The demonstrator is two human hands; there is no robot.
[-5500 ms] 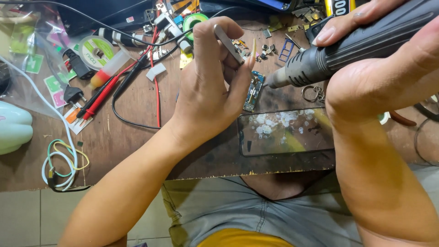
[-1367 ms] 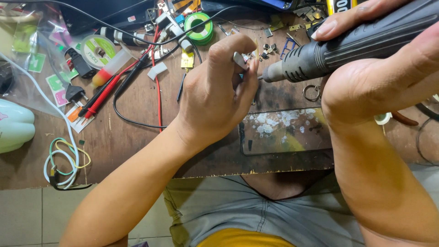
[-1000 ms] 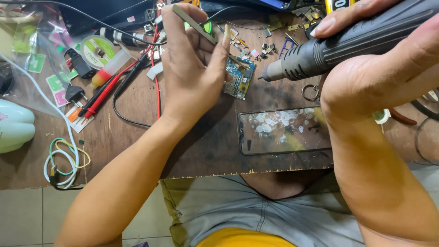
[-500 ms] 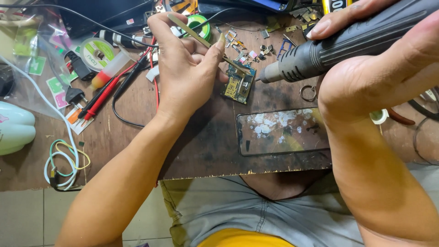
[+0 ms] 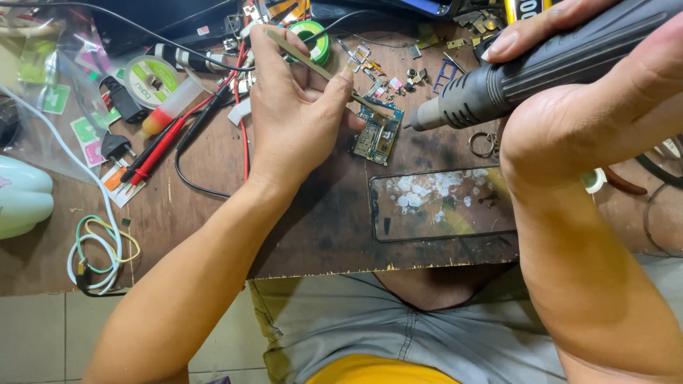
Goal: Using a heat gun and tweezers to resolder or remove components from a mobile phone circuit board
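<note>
Both hands are up over the worn brown wooden workbench (image 5: pixel 299 235). My right hand (image 5: pixel 597 107) is wrapped around a grey ribbed hot-air handpiece (image 5: pixel 541 67), thumb and forefinger lying along its barrel, with the metal nozzle aimed left and down at a small blue-green circuit board (image 5: pixel 377 136). My left hand (image 5: pixel 299 107) pinches a pair of slim metal tweezers (image 5: pixel 324 71), their tips resting on the top edge of that board. The board lies flat on the bench, just beyond a cracked black phone screen glass (image 5: pixel 441 203) near the front edge. Farther left lie red and black probe leads (image 5: pixel 160 146) and a coil of white, green and yellow wire (image 5: pixel 99 252). At the back sit a green solder spool (image 5: pixel 313 39) and scattered small metal parts (image 5: pixel 413 71).
</note>
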